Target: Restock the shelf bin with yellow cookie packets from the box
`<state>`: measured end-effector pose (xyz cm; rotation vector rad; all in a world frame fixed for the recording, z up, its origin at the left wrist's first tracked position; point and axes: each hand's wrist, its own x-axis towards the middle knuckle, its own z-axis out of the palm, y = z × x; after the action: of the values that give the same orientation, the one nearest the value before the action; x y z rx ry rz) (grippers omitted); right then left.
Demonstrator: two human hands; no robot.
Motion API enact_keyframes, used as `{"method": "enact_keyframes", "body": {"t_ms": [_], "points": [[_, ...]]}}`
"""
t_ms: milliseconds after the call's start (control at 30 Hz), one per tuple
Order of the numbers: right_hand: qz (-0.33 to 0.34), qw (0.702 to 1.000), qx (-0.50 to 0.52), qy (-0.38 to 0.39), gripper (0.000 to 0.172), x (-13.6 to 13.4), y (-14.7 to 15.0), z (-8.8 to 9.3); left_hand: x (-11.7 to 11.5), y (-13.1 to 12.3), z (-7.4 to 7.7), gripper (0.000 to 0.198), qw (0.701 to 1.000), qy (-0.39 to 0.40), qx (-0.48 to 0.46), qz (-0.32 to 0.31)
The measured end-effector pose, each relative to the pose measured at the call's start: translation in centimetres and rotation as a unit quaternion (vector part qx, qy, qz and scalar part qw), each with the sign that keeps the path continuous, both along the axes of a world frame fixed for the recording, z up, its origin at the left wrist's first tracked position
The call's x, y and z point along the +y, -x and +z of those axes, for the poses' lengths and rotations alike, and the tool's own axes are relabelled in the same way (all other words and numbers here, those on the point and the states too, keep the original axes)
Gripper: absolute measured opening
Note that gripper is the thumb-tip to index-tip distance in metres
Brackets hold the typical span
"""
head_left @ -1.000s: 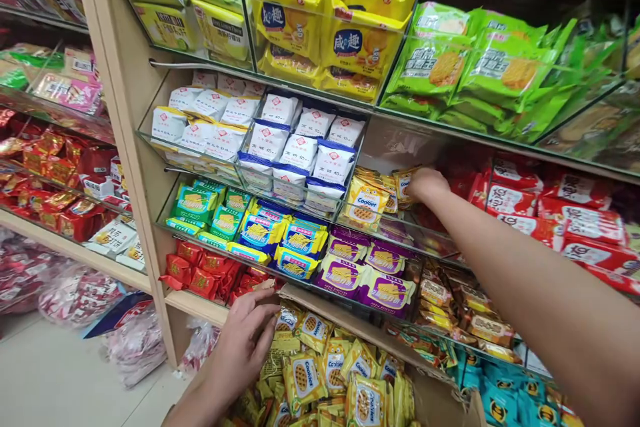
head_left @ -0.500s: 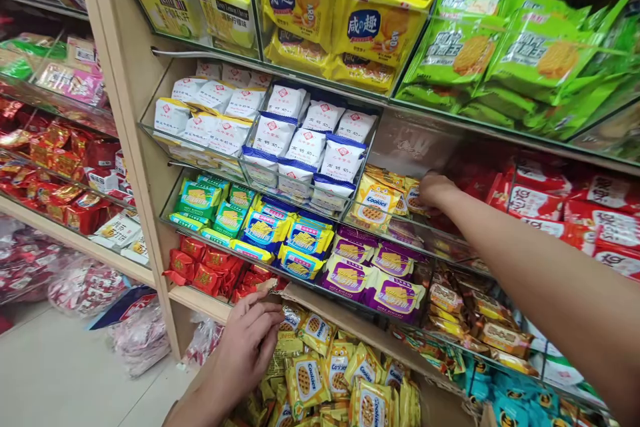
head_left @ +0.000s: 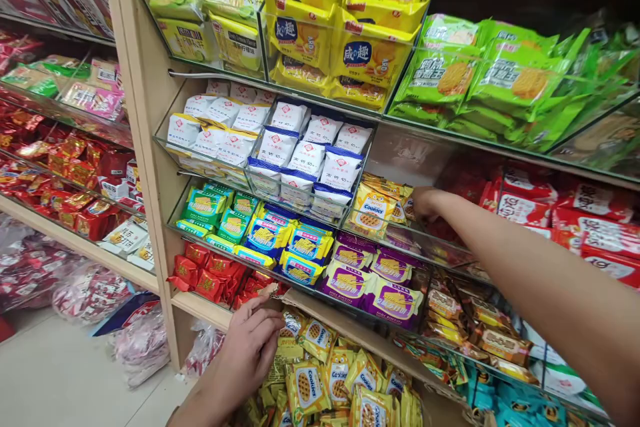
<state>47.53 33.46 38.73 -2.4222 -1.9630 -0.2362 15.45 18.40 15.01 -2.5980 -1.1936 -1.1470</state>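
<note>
My right hand (head_left: 427, 204) reaches into a clear shelf bin, its fingers curled down at the right end of a row of yellow cookie packets (head_left: 373, 209). It is closed on the end packet, with its fingertips mostly hidden. Lower down, my left hand (head_left: 250, 340) is at the left corner of an open cardboard box (head_left: 345, 320), its fingers bent over the edge and its thumb side partly hidden. More yellow cookie packets (head_left: 307, 387) lie loose and jumbled inside this box.
White packets (head_left: 307, 157) fill the bins left of my right hand. Purple biscuit packets (head_left: 347, 280) sit below it, red packets (head_left: 525, 197) to its right. A glass shelf with green packets (head_left: 450, 73) hangs above. A wooden upright (head_left: 145, 113) stands left.
The view has shifted slightly, and the shelves appear a little lower. My right hand sits slightly further left and down against the cookie packets. My left hand stays at the box corner.
</note>
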Motion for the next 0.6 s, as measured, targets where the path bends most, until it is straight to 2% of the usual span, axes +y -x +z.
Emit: {"method": "enact_keyframes", "body": {"t_ms": [67,133,233,300,367,600], "points": [[0.007,0.997,-0.023,0.072,0.01,-0.6,0.3,0.3,0.0,0.0,0.0,0.021,1.0,0.001,0.005,0.003],[0.05,0.992,-0.043,0.11,0.015,-1.0,0.7,0.4,0.0,0.0,-0.1,0.02,1.0,0.003,0.012,0.003],[0.122,0.984,-0.089,0.098,0.026,-0.8,1.0,0.1,0.1,0.0,-0.4,0.021,1.0,0.004,0.023,0.002],[0.144,0.979,-0.121,0.075,0.037,-0.2,0.8,-0.2,0.1,0.1,-0.5,0.021,1.0,-0.003,0.028,0.002],[0.148,0.977,-0.142,0.053,0.042,0.4,0.6,-0.4,0.1,0.1,-0.6,0.02,0.999,-0.011,0.035,0.004],[0.131,0.977,-0.165,0.033,0.038,1.1,0.7,-0.6,-0.1,0.1,-0.4,0.02,0.999,-0.003,0.041,0.021]]}}
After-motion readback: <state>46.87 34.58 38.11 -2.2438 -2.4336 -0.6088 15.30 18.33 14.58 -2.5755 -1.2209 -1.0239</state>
